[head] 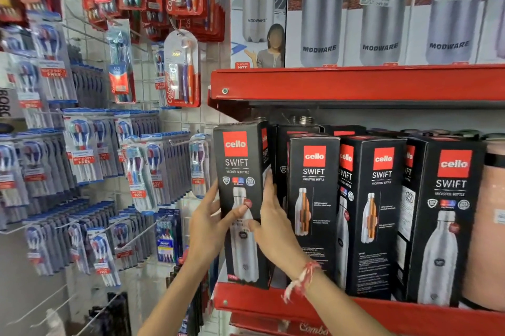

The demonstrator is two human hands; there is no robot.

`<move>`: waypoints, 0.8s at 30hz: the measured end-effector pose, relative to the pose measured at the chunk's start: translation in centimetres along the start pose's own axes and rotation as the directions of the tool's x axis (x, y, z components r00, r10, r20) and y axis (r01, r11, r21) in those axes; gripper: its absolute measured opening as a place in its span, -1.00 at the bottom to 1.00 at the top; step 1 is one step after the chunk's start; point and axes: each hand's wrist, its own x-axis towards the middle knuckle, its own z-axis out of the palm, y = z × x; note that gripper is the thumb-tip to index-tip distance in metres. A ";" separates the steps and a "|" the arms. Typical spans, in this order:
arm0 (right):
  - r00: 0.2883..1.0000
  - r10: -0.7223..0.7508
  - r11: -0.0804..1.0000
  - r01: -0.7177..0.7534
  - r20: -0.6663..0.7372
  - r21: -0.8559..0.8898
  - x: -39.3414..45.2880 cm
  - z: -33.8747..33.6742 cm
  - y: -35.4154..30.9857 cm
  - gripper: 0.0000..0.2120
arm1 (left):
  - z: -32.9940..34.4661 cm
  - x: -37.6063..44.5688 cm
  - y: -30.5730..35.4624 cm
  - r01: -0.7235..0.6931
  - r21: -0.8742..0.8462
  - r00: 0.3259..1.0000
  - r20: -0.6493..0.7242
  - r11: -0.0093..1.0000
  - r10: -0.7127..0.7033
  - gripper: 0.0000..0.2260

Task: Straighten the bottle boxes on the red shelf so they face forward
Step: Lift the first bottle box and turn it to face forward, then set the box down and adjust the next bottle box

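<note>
Black bottle boxes with red logos stand in a row on the red shelf (273,305). The leftmost box (239,171) stands at the shelf's left end with its front face towards me. My left hand (210,223) grips its left edge, thumb on the front. My right hand (273,221) holds its right side, fingers between it and the second box (314,199). A third box (374,212) is turned, showing both its front and a side. The fourth box (448,226) stands at the right, slightly angled.
Above is another red shelf (355,84) with white steel-bottle boxes (382,7). Toothbrush packs (82,149) hang on wire hooks that jut out at the left. A peach-coloured container (489,226) stands at the far right of the lower shelf.
</note>
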 end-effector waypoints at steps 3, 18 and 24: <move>0.998 0.008 1.000 -0.009 -0.060 -0.017 0.4 0.5 0.5 -0.02 | 0.5 0.8 -0.8 -0.007 0.024 1.000 0.003 1.000 0.007 -0.44; 0.820 -0.229 0.891 -0.040 -0.524 -0.452 -3.3 -1.0 1.6 -0.40 | 1.5 -0.9 -3.4 0.073 0.124 0.994 -0.092 0.990 -0.062 -0.47; 0.849 0.149 0.840 -0.379 -0.507 -0.388 -4.0 -0.2 3.6 0.03 | 2.9 -2.9 -1.8 0.038 0.345 0.967 -0.249 0.938 0.053 -0.52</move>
